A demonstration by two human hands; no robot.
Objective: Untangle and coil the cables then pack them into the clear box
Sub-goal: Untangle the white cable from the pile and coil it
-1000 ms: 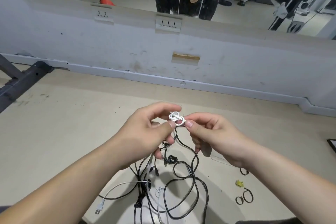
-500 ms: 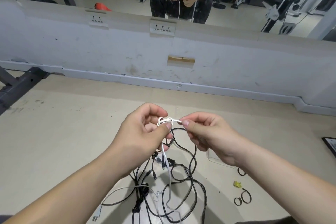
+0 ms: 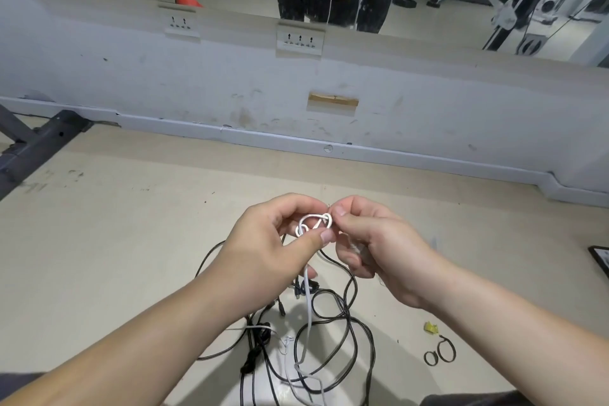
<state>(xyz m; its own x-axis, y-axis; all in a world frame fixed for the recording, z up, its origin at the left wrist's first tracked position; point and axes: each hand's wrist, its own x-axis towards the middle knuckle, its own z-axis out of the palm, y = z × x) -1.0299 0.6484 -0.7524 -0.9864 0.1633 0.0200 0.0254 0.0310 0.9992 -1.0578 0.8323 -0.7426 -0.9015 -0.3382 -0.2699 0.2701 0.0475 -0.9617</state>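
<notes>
A dark metal frame (image 3: 36, 142) lies on the beige floor (image 3: 115, 224) at far left. In the centre, the left hand (image 3: 270, 247) is above the floor, its grip pinching one side of a loose knot in a white cable (image 3: 316, 224) between thumb and forefinger. The right hand (image 3: 379, 247) meets it, its grip pinching the knot's other side. The white cable hangs down into a tangle of black cables (image 3: 349, 316) on the floor below. Further right lie a small yellow piece (image 3: 430, 327) and two black loops (image 3: 445, 351)
</notes>
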